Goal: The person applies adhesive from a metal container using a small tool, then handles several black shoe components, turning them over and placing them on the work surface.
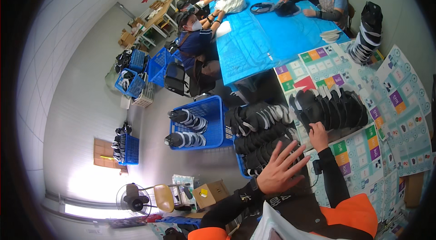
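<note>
My left hand (282,169) is raised with its fingers spread, holding nothing, above a crate of black curved pieces. My right hand (319,138) has its fingers bent against the near edge of a row of nested black pieces (334,110) with white parts along the top. This row lies on its side on the sheet-covered table. Their exact kind I cannot make out. Below and left of it, several similar black stacks (259,138) fill a blue crate (240,160).
Another blue crate (221,122) on the floor holds two black-and-white stacks (188,122). A tall stack (367,33) stands on printed sheets (402,103) at far right. Several co-workers sit around a blue-covered table (281,31). A fan (135,197) stands at lower left.
</note>
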Available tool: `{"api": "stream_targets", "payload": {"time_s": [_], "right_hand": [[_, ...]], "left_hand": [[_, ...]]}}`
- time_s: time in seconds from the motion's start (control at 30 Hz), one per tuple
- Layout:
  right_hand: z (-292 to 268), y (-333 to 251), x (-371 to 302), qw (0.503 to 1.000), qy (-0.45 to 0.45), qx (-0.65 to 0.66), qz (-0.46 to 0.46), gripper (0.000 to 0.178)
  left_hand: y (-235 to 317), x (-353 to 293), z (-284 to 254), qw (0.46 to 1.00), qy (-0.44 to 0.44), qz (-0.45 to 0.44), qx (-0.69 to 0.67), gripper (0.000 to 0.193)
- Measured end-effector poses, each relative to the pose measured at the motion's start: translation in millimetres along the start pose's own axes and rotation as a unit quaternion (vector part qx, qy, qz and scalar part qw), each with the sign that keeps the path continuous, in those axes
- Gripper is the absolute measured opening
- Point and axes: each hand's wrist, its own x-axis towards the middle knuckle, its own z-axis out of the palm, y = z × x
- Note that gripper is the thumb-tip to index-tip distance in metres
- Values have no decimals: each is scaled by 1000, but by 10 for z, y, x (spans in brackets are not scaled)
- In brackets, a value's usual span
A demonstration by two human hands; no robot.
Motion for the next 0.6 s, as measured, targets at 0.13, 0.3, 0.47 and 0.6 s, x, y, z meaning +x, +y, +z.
{"api": "stream_targets", "payload": {"time_s": [0.13, 0.3, 0.47, 0.6], "right_hand": [[54, 46, -64, 1000, -7, 21, 19, 17], [89, 25, -107, 999, -13, 23, 22, 14], [114, 18, -116, 999, -11, 20, 27, 12], [155, 23, -135, 999, -12, 34, 36, 11]], "left_hand": [[-427, -334, 509, 994, -72, -39, -68, 36], [-678, -671, 679, 990, -106, -69, -55, 28], [-738, -768, 651, 980, -130, -112, -101, 31], [-766, -785, 645, 978, -139, -119, -97, 32]]}}
